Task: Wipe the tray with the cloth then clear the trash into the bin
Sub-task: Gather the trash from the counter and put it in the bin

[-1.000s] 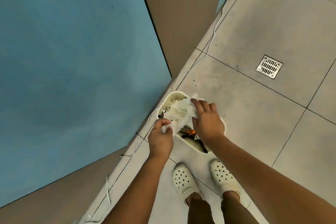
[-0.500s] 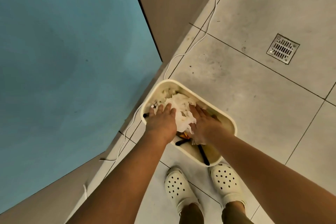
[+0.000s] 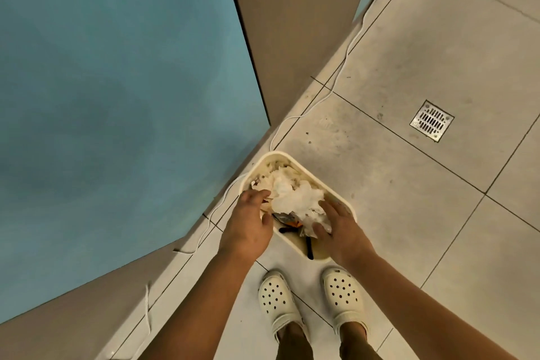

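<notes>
Nearest the camera: two bare forearms reaching forward and down, above a pair of cream perforated clogs planted on a pale tiled floor. Just beyond the toes, a cream rectangular bin standing on the floor by the foot of the wall.

Left hand at the bin's near-left rim, fingers curled inward at the edge of a heap of crumpled white paper trash; cannot tell whether pinching paper or merely touching it. Right hand spread flat, fingers straight, pressing on the right side of the heap, inside the bin. Hands apart, trash between them.

Compared with half a second ago: left hand drawn back from a flat press on top of the pile to the rim; paper heap now showing fuller and more exposed between the hands. Darker scraps and an orange bit visible beneath the white paper. Likely meaning: trash already in the bin, being packed down or let go, so the clearing step close to done. No tray or cloth in view.

Further off: a thin white cable trailing along the wall base, a metal floor drain well apart to the right, a blue panel and a tan wall rising behind.
</notes>
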